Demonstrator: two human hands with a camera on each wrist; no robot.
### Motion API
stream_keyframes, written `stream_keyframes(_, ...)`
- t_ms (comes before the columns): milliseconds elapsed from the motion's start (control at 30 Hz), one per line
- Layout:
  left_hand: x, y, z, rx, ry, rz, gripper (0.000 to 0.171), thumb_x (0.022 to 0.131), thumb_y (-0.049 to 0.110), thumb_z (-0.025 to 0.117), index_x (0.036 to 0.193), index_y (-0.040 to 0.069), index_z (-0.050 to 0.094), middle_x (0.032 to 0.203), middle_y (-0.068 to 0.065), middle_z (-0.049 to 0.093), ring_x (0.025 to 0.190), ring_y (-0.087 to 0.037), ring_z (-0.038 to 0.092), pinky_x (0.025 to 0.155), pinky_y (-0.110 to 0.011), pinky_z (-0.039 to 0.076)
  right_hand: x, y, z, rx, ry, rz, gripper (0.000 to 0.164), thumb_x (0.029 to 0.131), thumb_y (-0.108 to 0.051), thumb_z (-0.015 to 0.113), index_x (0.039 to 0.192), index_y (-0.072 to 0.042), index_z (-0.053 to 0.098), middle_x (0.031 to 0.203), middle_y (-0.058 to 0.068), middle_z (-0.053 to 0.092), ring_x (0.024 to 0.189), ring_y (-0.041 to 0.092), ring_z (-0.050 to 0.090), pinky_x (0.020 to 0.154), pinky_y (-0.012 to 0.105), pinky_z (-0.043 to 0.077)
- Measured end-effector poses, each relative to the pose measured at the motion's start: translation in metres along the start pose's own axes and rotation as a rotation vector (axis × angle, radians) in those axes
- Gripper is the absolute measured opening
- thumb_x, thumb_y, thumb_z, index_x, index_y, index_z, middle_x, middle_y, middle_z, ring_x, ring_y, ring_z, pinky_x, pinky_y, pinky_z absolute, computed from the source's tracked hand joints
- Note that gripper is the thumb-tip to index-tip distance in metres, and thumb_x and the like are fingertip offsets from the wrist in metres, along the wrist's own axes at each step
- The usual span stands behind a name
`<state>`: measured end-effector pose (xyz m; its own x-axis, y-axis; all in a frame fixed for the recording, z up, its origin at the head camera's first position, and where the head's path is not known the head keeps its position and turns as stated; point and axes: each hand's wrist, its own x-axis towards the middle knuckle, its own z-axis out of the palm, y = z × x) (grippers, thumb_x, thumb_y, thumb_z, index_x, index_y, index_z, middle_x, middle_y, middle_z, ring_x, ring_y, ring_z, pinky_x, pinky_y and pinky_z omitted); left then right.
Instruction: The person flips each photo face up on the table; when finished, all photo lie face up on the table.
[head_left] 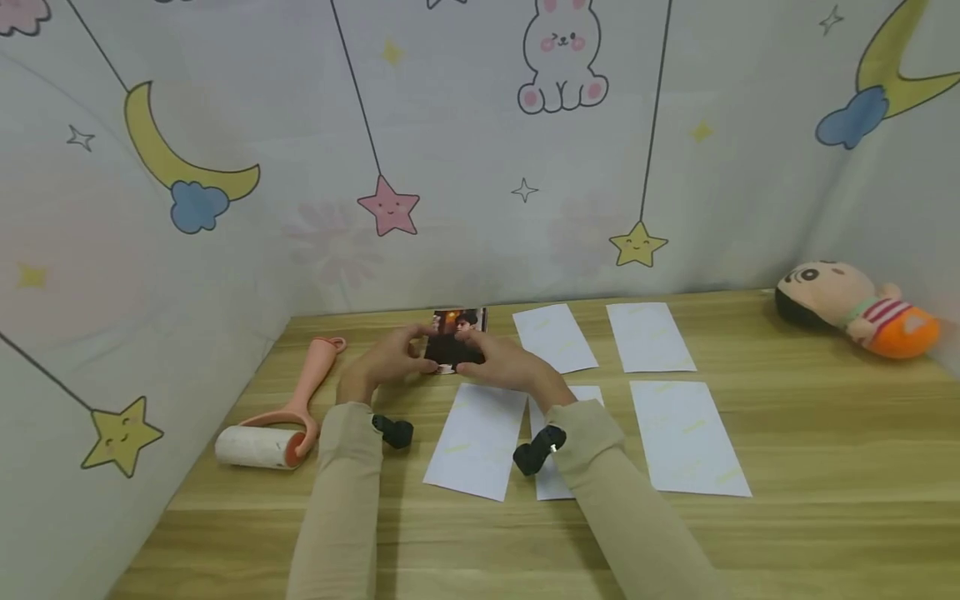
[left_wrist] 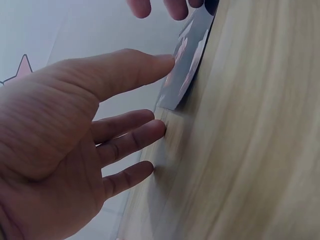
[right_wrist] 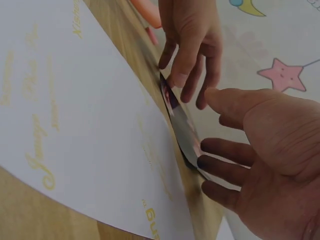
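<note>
A glossy colour photo (head_left: 454, 350) lies near the back edge of the wooden table, showing a dark-haired figure. My left hand (head_left: 392, 357) is at its left side, thumb tip right at the photo (left_wrist: 187, 65) and the other fingers reaching down to the tabletop. At its right side is my right hand (head_left: 504, 360), fingers relaxed and fingertips close by the photo's edge in the right wrist view. The photo bows slightly in the wrist views. Neither hand's fingers curl round it.
Several white sheets with yellow print lie on the table, including one sheet (head_left: 480, 442) below the photo and another (head_left: 688, 437) further right. A pink-handled roller (head_left: 258, 447) rests at the left. A plush doll (head_left: 855, 308) lies at the back right, against the printed curtain (head_left: 480, 258).
</note>
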<state>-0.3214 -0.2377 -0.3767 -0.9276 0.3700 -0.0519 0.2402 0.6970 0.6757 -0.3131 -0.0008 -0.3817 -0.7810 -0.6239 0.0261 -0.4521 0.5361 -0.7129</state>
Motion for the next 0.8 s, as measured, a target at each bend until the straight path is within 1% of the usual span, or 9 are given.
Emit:
stream_keyframes(67,0.000,0.000,0.000,0.033,0.007,-0.003,0.059,0.089,0.011,0.074,0.142,0.001,0.049,0.120,-0.021,0.058,0.084,-0.023,0.052,0.074,-0.034,0.042,0.001,-0.002,0.000,-0.043,0.005,-0.010,0.053,0.100,-0.023,0.060,0.147,-0.004,0.046,0.146,0.015,0.052,0.136,0.028,0.047,0.111,0.045,0.037)
stream_keyframes(167,0.001,0.000,0.001,0.087,0.025,0.004,0.056,0.090,0.012,0.073,0.140,0.001,0.052,0.122,-0.021,0.060,0.088,-0.026,0.054,0.077,-0.037,0.044,0.002,-0.004,0.000,-0.094,0.003,-0.020,0.045,0.100,-0.018,0.060,0.142,-0.003,0.052,0.142,0.015,0.055,0.134,0.029,0.048,0.111,0.045,0.037)
stream_keyframes(300,0.001,-0.002,0.001,0.137,0.047,0.022,0.050,0.093,0.013,0.069,0.139,-0.001,0.052,0.136,-0.022,0.056,0.101,-0.032,0.056,0.086,-0.043,0.046,0.000,-0.006,-0.002,-0.163,-0.003,-0.016,0.040,0.100,-0.013,0.059,0.139,-0.004,0.056,0.140,0.014,0.057,0.135,0.030,0.048,0.111,0.045,0.037)
stream_keyframes(400,0.002,0.000,0.003,0.154,0.053,0.037,0.048,0.095,0.013,0.066,0.139,-0.002,0.052,0.139,-0.023,0.054,0.104,-0.034,0.057,0.088,-0.046,0.046,-0.006,-0.004,-0.007,-0.208,0.005,0.009,0.039,0.101,-0.014,0.058,0.139,-0.006,0.056,0.135,0.013,0.061,0.124,0.026,0.055,0.106,0.044,0.041)
stream_keyframes(533,0.003,0.004,0.004,0.184,0.058,0.050,0.046,0.095,0.011,0.066,0.137,-0.003,0.054,0.137,-0.025,0.055,0.102,-0.034,0.057,0.091,-0.048,0.046,-0.014,0.001,-0.015,-0.239,0.017,0.023,0.039,0.100,-0.012,0.057,0.139,-0.006,0.057,0.132,0.013,0.063,0.105,0.024,0.058,0.097,0.043,0.046)
stream_keyframes(600,0.002,0.007,0.005,0.208,0.059,0.057,0.045,0.095,0.011,0.066,0.135,-0.004,0.054,0.135,-0.025,0.056,0.103,-0.035,0.057,0.093,-0.049,0.045,-0.018,0.004,-0.020,-0.254,0.019,0.033,0.040,0.100,-0.011,0.056,0.139,-0.007,0.057,0.135,0.012,0.061,0.108,0.023,0.057,0.097,0.044,0.046)
stream_keyframes(667,0.003,0.010,0.006,0.223,0.062,0.059,0.045,0.095,0.012,0.067,0.135,-0.004,0.055,0.135,-0.026,0.055,0.109,-0.036,0.055,0.098,-0.050,0.043,-0.023,0.009,-0.025,-0.273,0.023,0.041,0.040,0.099,-0.010,0.056,0.138,-0.007,0.058,0.135,0.013,0.060,0.106,0.025,0.057,0.097,0.045,0.045)
stream_keyframes(733,0.003,0.012,0.006,0.228,0.065,0.054,0.044,0.095,0.012,0.067,0.135,-0.003,0.055,0.137,-0.026,0.054,0.118,-0.038,0.053,0.104,-0.051,0.040,-0.028,0.014,-0.029,-0.290,0.027,0.047,0.039,0.099,-0.010,0.056,0.138,-0.007,0.058,0.134,0.015,0.061,0.105,0.026,0.058,0.098,0.046,0.045)
stream_keyframes(800,0.004,0.013,0.006,0.223,0.067,0.044,0.044,0.095,0.012,0.067,0.135,-0.001,0.056,0.140,-0.026,0.052,0.128,-0.039,0.048,0.109,-0.052,0.036,-0.033,0.018,-0.034,-0.306,0.038,0.051,0.038,0.099,-0.011,0.057,0.136,-0.006,0.059,0.135,0.017,0.060,0.107,0.027,0.057,0.101,0.047,0.043)
